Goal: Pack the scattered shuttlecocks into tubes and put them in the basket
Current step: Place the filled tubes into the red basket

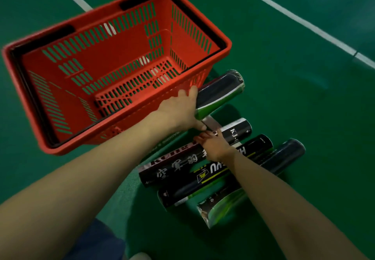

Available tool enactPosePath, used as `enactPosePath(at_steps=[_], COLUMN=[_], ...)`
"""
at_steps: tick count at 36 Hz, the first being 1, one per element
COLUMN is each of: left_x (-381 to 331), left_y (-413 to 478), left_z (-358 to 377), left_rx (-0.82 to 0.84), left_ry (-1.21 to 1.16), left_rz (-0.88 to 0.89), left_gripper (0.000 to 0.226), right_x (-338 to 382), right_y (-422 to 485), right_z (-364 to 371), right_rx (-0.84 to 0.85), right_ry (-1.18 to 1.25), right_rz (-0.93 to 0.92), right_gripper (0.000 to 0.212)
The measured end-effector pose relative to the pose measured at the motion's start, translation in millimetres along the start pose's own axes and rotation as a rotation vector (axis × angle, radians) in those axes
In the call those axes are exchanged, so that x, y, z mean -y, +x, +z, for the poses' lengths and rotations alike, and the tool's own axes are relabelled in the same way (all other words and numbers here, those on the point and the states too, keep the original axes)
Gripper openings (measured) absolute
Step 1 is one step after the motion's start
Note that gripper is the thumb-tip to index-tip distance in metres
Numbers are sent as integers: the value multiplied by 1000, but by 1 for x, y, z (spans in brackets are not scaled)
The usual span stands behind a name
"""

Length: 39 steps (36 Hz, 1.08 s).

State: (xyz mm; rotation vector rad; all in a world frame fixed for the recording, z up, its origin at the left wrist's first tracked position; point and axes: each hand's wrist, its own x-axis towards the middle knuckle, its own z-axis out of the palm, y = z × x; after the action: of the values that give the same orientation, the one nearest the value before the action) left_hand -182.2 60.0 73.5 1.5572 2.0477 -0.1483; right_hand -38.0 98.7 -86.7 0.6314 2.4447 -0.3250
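— Where are the tubes?
— All outside the red slotted plastic basket (228, 44), just beside it. The left hand (178, 109) grips a dark green-banded tube (221, 91). The right hand (213, 146) lies on a black tube (174, 168) lettered "KJ"; its grip is unclear.

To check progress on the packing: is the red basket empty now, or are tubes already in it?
Empty. Inside the basket only its slotted bottom shows; the tubes are all outside, beside it.

Both bare forearms are stretched forward from the near edge; the left hand (180, 109) is curled round a green-and-black tube (221, 91), thumb nearest; just right of it, the right hand (215, 147) is closed, knuckles up, over a black lettered tube (176, 167).
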Motion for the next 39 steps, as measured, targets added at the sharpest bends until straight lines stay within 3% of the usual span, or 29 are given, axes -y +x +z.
enactPosePath(at_steps=[11,19,29,39], left_x=[-3,-30,-56,-96], left_y=[-5,-13,-40,-35], left_z=[2,-23,-53,-86], left_rx=[18,-107,-370,-323], left_ry=[-42,-119,171,308], left_rz=[44,142,186,145], left_gripper=[100,101,94,94], right_x=[-45,-83,-97,-105], right_y=[-64,-134,-182,-205], right_z=[-35,-93,-136,-128], right_rx=[-214,-360,-417,-427], right_ry=[-186,-170,-72,59], right_rz=[85,189,319,273], right_gripper=[80,78,83,84])
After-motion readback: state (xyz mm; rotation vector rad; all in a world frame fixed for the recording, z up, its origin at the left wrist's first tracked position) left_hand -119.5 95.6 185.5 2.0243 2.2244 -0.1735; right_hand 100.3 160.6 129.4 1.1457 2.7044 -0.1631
